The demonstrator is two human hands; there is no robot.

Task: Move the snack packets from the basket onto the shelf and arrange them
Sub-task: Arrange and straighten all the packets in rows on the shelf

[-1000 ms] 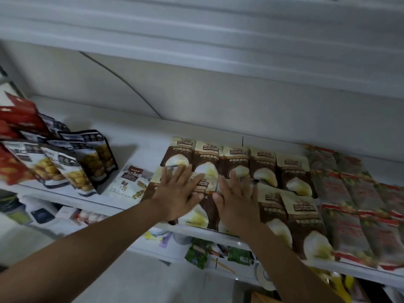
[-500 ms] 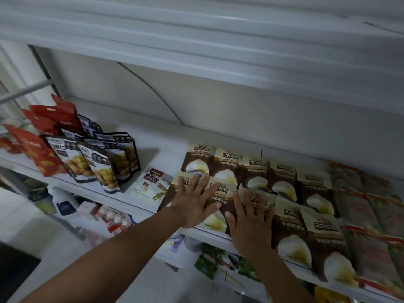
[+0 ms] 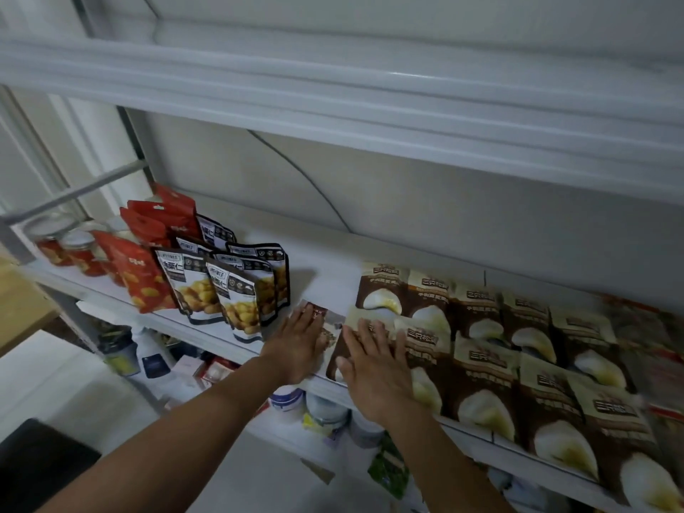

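Several brown-and-cream snack packets lie flat in overlapping rows on the white shelf. My right hand lies flat with spread fingers on the leftmost packets of the front row. My left hand rests flat beside it, fingers straight, on a small white packet lying at the shelf's front edge. No basket is in view.
Black-and-white pouches and red pouches stand upright at the left, with red-filled jars beyond them. Reddish packets lie at the far right. A shelf board hangs close overhead. Tubs and boxes fill the lower shelf.
My left hand has slid left off the brown packets onto the small white packet. My right hand has shifted left to the row's left end. The view has swung left.
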